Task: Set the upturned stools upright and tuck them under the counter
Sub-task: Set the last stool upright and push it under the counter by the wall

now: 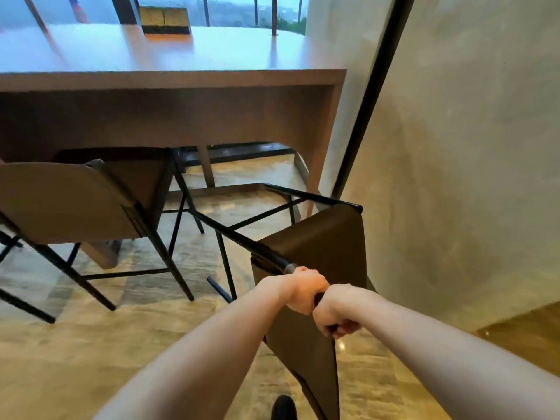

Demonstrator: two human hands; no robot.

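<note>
A brown-seated stool point(321, 247) with a black metal frame tips on its side on the floor point(75, 353), in front of the wooden worktop point(181, 78) near its right end. Both hands clamp one black leg, left hand point(304, 287) just ahead of right hand point(341, 310), the two touching. A second stool point(81, 201) stands partly under the worktop's left stretch, cut off at the frame edge. Open floor lies between the stools. A pale wall point(469, 147) closes the right side.

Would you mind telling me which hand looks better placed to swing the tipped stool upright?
Probably the left hand: it grips the tipped stool higher up the black frame, nearer the legs. The right hand grips lower, by the seat.
</note>
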